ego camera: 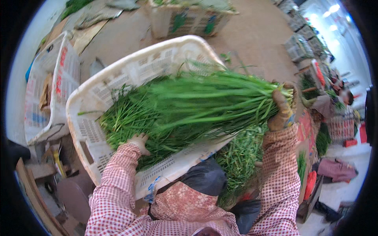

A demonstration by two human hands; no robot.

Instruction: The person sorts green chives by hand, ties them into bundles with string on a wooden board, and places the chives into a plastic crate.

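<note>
A white slatted plastic basket (pixel 85 126) lies tilted in front of me, partly filled with green leafy stalks (pixel 127 112). My right hand (pixel 280 109), in a stained glove, is closed around the pale root ends of a long bunch of green stalks (pixel 206 97), which looks like garlic chives. The bunch stretches leftward over the basket, its leaf ends blurred. My left hand (pixel 140 143), in a light glove, rests on the greens near the basket's near left side; its fingers are partly spread, and whether it grips any stalks is unclear.
Loose greens (pixel 242 156) lie in a heap beside my legs. Another white crate (pixel 56 88) with red writing stands at the left, and a filled crate (pixel 189 22) stands beyond the basket. A person (pixel 344 94) is at the far right among crates and more greens.
</note>
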